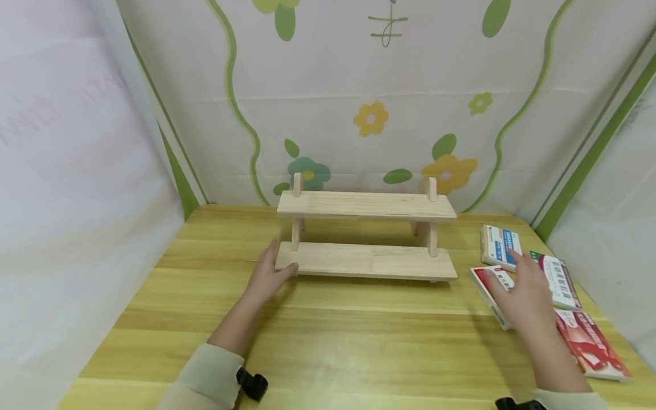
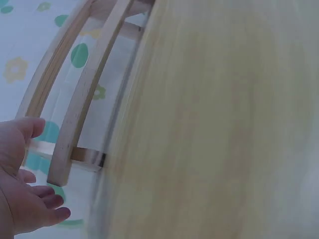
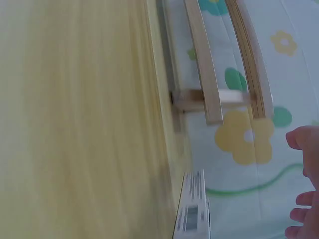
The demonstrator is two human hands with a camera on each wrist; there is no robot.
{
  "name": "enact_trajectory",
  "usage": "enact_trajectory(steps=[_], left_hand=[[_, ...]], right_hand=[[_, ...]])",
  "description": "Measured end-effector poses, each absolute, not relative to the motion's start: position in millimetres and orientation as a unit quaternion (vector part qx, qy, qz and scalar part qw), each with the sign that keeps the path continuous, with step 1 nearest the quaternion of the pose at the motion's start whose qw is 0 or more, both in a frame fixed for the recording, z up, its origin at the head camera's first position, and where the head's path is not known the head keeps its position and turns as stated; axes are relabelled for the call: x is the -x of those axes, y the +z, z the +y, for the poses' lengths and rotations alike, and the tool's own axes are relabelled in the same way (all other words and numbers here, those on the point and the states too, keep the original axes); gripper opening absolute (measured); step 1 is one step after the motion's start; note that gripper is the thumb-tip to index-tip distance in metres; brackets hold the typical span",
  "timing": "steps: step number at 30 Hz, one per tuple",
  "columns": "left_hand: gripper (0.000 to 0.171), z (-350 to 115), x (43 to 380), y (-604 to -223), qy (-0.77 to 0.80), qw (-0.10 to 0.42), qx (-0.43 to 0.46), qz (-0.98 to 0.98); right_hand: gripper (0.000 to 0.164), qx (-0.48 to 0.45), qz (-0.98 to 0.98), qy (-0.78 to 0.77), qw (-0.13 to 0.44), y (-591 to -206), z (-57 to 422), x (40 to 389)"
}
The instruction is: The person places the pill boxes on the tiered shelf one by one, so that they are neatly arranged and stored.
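A two-tier pale wooden shelf (image 1: 366, 262) stands at the back of the table. Beside the left end of its lower board is my left hand (image 1: 262, 279), thumb at the front corner and fingers extended past the end. The left wrist view shows that hand (image 2: 22, 184) with its fingers apart near the board's end. To the right, my right hand (image 1: 528, 299) hovers over several flat boxes with fingers spread, holding nothing. Under it lie a red-and-white box (image 1: 489, 293) and a white-and-blue box (image 1: 494, 244), both partly covered in the head view.
Further right lie a white box with purple and green print (image 1: 564, 285) and a red box (image 1: 594, 347), near the table's right edge. A white cloth with printed flowers (image 1: 318, 68) hangs behind the wooden table (image 1: 348, 353), with white cloth sides left and right.
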State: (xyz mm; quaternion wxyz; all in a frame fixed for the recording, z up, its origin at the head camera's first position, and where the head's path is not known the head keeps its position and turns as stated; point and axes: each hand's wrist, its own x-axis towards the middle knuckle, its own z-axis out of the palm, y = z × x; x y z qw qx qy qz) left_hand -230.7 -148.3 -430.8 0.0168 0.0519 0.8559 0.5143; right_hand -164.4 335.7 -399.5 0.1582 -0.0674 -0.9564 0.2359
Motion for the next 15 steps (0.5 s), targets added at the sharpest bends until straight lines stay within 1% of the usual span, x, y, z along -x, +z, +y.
enact_trajectory(steps=[3,6,10,14,15], left_hand=[[0.082,-149,233,-442,0.565,0.019,-0.046,0.823],[0.076,-149,235,-451,0.584,0.001,-0.046,0.811],[0.076,-150,236,-458,0.591,-0.015,-0.028,0.806],[0.078,-153,237,-463,0.598,-0.013,-0.012,0.801],[0.077,-153,235,-459,0.598,-0.010,-0.008,0.801]], right_hand=[[0.077,0.091,-0.957,0.237,0.143,-407,355,153],[0.079,0.115,-0.956,0.237,0.126,-414,373,142],[0.078,0.137,-0.955,0.236,0.116,-422,395,130],[0.080,0.174,-0.949,0.242,0.099,-429,410,120],[0.080,0.182,-0.948,0.244,0.095,-430,413,118]])
